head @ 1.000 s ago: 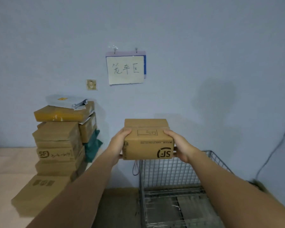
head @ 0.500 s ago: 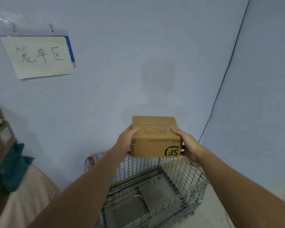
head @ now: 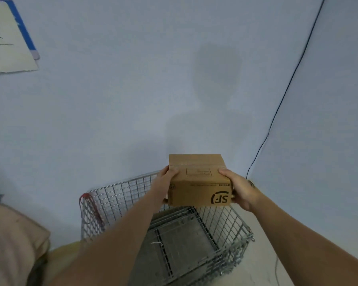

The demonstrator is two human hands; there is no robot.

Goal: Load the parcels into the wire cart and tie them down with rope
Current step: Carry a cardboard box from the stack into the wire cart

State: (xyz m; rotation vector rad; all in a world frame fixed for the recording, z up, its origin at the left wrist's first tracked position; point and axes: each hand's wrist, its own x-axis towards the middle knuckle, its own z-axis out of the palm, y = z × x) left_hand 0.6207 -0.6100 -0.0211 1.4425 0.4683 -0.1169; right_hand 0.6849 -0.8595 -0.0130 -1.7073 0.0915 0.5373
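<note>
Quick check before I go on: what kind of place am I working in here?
Probably a parcel sorting or storage room. Both hands hold a courier-marked cardboard box above a wire cart standing in a bare wall corner, with a handwritten paper sign on the wall.

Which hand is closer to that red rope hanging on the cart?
Left. The left hand grips the box's left side, on the side of the red rope hanging at the cart's left corner. The right hand grips the box's far side, farther away.
</note>
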